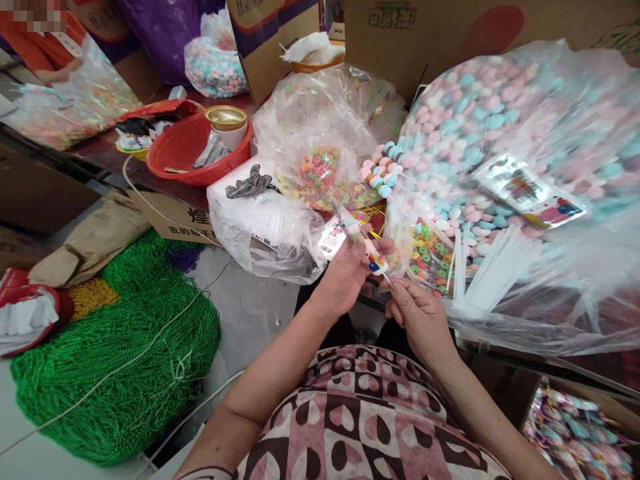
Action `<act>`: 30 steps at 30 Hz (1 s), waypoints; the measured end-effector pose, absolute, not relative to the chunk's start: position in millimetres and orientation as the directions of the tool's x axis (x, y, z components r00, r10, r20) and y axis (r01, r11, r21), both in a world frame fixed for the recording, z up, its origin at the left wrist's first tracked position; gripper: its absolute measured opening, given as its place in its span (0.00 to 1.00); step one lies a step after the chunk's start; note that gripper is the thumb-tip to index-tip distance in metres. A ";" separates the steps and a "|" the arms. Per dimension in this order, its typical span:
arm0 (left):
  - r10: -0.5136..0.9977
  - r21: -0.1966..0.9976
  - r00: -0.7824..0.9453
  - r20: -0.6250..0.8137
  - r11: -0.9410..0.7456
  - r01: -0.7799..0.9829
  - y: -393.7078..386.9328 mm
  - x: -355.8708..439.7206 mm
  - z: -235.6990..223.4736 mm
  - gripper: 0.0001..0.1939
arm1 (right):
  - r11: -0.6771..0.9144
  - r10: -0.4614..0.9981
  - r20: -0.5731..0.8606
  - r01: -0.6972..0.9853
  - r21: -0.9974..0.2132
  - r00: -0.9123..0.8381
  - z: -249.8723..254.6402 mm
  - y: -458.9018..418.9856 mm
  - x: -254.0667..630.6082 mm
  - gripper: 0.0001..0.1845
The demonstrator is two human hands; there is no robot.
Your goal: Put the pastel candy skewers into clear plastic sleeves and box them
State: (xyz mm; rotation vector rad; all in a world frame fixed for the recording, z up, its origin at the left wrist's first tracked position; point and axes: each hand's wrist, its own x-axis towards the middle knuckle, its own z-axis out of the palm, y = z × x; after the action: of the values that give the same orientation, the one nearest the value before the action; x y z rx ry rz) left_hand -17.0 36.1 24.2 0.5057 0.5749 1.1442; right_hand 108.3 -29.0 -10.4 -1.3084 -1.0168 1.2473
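Observation:
My left hand (349, 272) is closed around a small printed packet (376, 263) with a colourful picture at its lower end. A white stick comes out of that end, and my right hand (417, 308) pinches it between thumb and fingertips. What lies inside the packet is mostly hidden by my fingers. Just beyond my hands are threaded pink, blue and brown candies (384, 170). Ring-shaped candies (433, 257) lie in clear plastic right of my hands, beside loose white sticks (500, 270).
A large clear bag of pastel candies (465, 127) fills the right side, with silver printed packets (533, 193) on it. A red basket (200, 170) stands left. Green bead strings (120, 360) lie lower left; filled packets (575, 433) sit lower right. Another person's sleeve (75, 33) shows upper left.

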 end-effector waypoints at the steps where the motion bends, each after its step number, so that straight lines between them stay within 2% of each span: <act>1: 0.946 0.637 0.275 -0.170 0.319 -0.702 40.5 -19.6 26.1 0.23 | -0.133 0.986 -0.138 -0.056 -0.990 0.091 -8.7 -29.0 109.4 0.18; 5: 0.965 0.652 0.171 -0.198 0.260 -0.712 48.0 -17.3 31.0 0.14 | -0.152 0.988 -0.150 0.056 -0.987 0.032 -0.2 -31.1 113.0 0.20; 9: 0.950 0.696 0.245 -0.195 0.310 -0.647 35.8 -6.3 27.4 0.16 | -0.093 0.990 -0.075 0.148 -0.985 0.121 1.7 -31.2 108.9 0.18; 11: 0.936 0.686 0.277 -0.216 0.347 -0.639 31.3 -6.4 24.4 0.17 | -0.121 0.987 -0.112 0.077 -0.990 0.117 0.8 -29.6 105.2 0.19; 13: 0.934 0.658 0.290 -0.206 0.352 -0.666 32.8 -12.4 23.2 0.18 | -0.182 0.980 -0.187 -0.065 -0.981 0.068 0.0 -28.1 103.5 0.19; 16: 0.947 0.621 0.293 -0.132 0.309 -0.720 42.8 -26.2 25.8 0.18 | -0.281 0.960 -0.272 -0.258 -0.924 -0.070 -0.4 -28.4 105.9 0.17; 18: 0.956 0.618 0.275 -0.102 0.277 -0.736 48.8 -31.6 29.0 0.16 | -0.342 0.938 -0.306 -0.290 -0.894 -0.165 -0.4 -29.6 109.0 0.17; 19: 0.959 0.624 0.265 -0.099 0.267 -0.735 50.3 -31.9 30.2 0.15 | -0.348 0.934 -0.311 -0.258 -0.901 -0.175 -0.4 -30.1 110.4 0.17; 21: 0.965 0.647 0.241 -0.106 0.251 -0.720 49.5 -27.8 31.0 0.13 | -0.260 0.965 -0.254 -0.097 -0.961 -0.070 -0.8 -30.1 111.7 0.16; 23: 0.964 0.676 0.232 -0.133 0.260 -0.689 45.0 -19.8 29.3 0.13 | -0.092 0.991 -0.076 0.142 -0.986 0.114 -1.8 -28.8 110.9 0.12; 25: 0.956 0.690 0.233 -0.177 0.290 -0.663 40.2 -12.6 26.2 0.14 | 0.023 0.971 0.094 0.304 -0.952 0.219 -3.3 -27.1 108.9 0.10; 27: 0.946 0.677 0.245 -0.213 0.324 -0.661 37.7 -9.6 23.3 0.15 | 0.007 0.974 0.070 0.282 -0.959 0.214 -4.8 -26.1 107.2 0.11; 30: 0.946 0.647 0.244 -0.213 0.324 -0.690 38.8 -12.2 21.0 0.14 | -0.140 0.985 -0.129 0.095 -0.986 0.114 -5.8 -25.9 107.4 0.19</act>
State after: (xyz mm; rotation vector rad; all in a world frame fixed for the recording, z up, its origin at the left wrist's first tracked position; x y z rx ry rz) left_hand -12.2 38.8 21.0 0.4729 0.6423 1.1752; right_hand 107.4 -25.9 -5.8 -1.4339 -1.1359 1.1761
